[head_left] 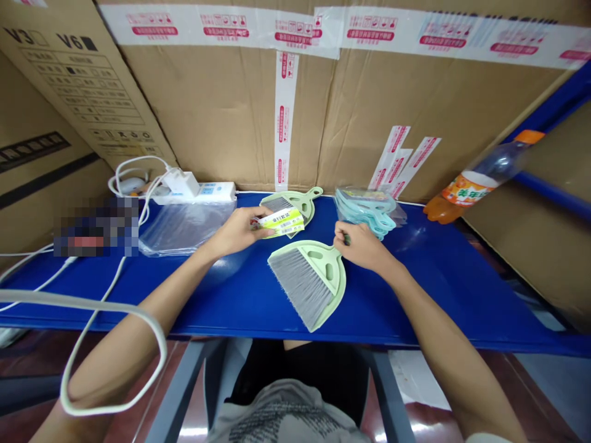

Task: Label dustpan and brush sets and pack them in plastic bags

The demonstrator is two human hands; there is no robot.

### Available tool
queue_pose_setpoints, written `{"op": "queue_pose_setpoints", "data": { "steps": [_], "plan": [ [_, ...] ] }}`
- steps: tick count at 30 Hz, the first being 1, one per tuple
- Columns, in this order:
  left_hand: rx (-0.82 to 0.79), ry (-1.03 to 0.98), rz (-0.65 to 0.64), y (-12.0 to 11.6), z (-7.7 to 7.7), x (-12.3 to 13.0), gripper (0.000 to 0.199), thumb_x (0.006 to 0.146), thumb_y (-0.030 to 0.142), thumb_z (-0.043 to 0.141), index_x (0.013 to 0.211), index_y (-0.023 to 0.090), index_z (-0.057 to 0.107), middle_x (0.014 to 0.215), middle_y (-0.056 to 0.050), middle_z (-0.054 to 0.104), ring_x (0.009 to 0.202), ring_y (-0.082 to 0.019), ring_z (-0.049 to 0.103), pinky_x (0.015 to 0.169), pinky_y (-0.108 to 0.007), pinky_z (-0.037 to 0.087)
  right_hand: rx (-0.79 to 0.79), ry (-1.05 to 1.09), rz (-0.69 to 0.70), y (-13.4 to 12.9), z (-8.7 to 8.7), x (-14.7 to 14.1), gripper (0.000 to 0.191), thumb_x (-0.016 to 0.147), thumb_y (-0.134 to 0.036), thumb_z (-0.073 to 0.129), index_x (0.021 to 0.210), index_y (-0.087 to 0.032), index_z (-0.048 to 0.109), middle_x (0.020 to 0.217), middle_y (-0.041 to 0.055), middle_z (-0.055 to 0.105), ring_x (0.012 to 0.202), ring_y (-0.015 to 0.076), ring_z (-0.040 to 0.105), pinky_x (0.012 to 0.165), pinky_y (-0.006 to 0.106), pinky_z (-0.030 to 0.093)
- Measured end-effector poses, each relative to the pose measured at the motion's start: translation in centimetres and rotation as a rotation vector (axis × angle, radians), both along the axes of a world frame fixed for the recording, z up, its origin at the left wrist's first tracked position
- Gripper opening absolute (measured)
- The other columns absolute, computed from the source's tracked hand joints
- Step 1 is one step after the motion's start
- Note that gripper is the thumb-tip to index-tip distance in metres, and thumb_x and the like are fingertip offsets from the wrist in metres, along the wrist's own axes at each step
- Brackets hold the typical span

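I have my right hand curled into a loose fist at the handle end of the front green dustpan set, fingers hiding most of the grip; the set is over the blue table, and I cannot tell whether its pan rests on the surface. That pan holds a brush, its grey bristles fanning toward the table's near edge. Beyond the front green dustpan set, my left hand pinches a few white and yellow-green printed cards between thumb and fingers, and they cover part of a rear green dustpan set, which likewise has a grey brush nested in its pan. Beyond and to the right of the front green dustpan set, a clear plastic bag contains light-blue pieces, their exact number hard for me to count. Well to its right, a tilted soda bottle under an orange cap has orange liquid pooled in its lower end. To its left and farther back, clear plastic sleeves lie flat just in front of a white power strip. Behind everything stands a taped carton wall.
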State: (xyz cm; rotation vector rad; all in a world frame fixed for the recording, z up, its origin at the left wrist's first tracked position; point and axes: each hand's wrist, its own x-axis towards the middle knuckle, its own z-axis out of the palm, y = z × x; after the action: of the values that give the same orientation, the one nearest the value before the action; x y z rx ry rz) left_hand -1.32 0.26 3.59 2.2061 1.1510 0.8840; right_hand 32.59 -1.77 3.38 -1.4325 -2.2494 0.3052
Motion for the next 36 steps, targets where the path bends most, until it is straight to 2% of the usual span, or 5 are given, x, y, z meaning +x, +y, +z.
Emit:
{"op": "queue_pose_setpoints", "data": {
  "steps": [3, 8, 14, 21, 36],
  "plan": [
    [-0.046, -0.067, -0.118, -0.9, -0.1, 0.9, 0.031, 0.089, 0.034, 0.082, 0.117, 0.019, 0.081, 0.112, -0.006, 0.084, 0.098, -0.023, 0.076, 0.087, -0.033, 0.057, 0.117, 0.032, -0.026, -1.1, 0.3, -0.9, 0.006, 0.09, -0.019, 0.06, 0.094, -0.023, 0.059, 0.09, 0.0046, 0.075, 0.081, 0.0225, 0.07, 0.074, 0.035, 0.049],
    [-0.021, -0.095, -0.268, -2.5, -0.5, 2.8, 0.029, 0.091, 0.028, 0.084, 0.119, 0.02, 0.082, 0.111, -0.006, 0.084, 0.095, -0.021, 0.077, 0.086, -0.031, 0.057, 0.158, 0.295, 0.27, -2.9, 0.5, -2.7, 0.047, 0.108, -0.04, 0.06, 0.153, -0.027, 0.057, 0.136, 0.01, 0.076, 0.104, 0.022, 0.078, 0.088, 0.037, 0.063],
    [0.12, -0.035, -0.243, -2.9, -0.8, 3.9, 0.021, 0.099, 0.026, 0.077, 0.119, 0.02, 0.081, 0.107, -0.007, 0.082, 0.095, -0.021, 0.076, 0.088, -0.033, 0.055, 0.31, 0.107, 0.348, -2.3, -0.3, -2.2, 0.029, 0.108, -0.02, 0.056, 0.118, -0.022, 0.083, 0.104, 0.008, 0.084, 0.09, 0.0221, 0.077, 0.08, 0.035, 0.057],
    [0.144, 0.084, -0.182, -2.2, -0.7, 2.7, 0.025, 0.105, 0.033, 0.069, 0.122, 0.022, 0.084, 0.111, -0.01, 0.083, 0.097, -0.024, 0.076, 0.085, -0.034, 0.056, 0.23, -0.054, 0.245, -1.9, 0.8, -0.6, 0.027, 0.104, -0.025, 0.059, 0.115, -0.023, 0.085, 0.102, 0.0074, 0.084, 0.087, 0.0227, 0.073, 0.076, 0.033, 0.048],
    [0.066, 0.018, -0.17, -1.9, -0.5, 2.4, 0.022, 0.103, 0.031, 0.07, 0.111, 0.02, 0.087, 0.1, -0.008, 0.084, 0.078, -0.018, 0.074, 0.069, -0.029, 0.053, 0.085, 0.13, 0.367, -1.5, 0.8, -0.4, 0.03, 0.105, -0.025, 0.058, 0.097, -0.022, 0.087, 0.087, 0.0073, 0.078, 0.073, 0.0177, 0.066, 0.07, 0.029, 0.046]
  ]
}}
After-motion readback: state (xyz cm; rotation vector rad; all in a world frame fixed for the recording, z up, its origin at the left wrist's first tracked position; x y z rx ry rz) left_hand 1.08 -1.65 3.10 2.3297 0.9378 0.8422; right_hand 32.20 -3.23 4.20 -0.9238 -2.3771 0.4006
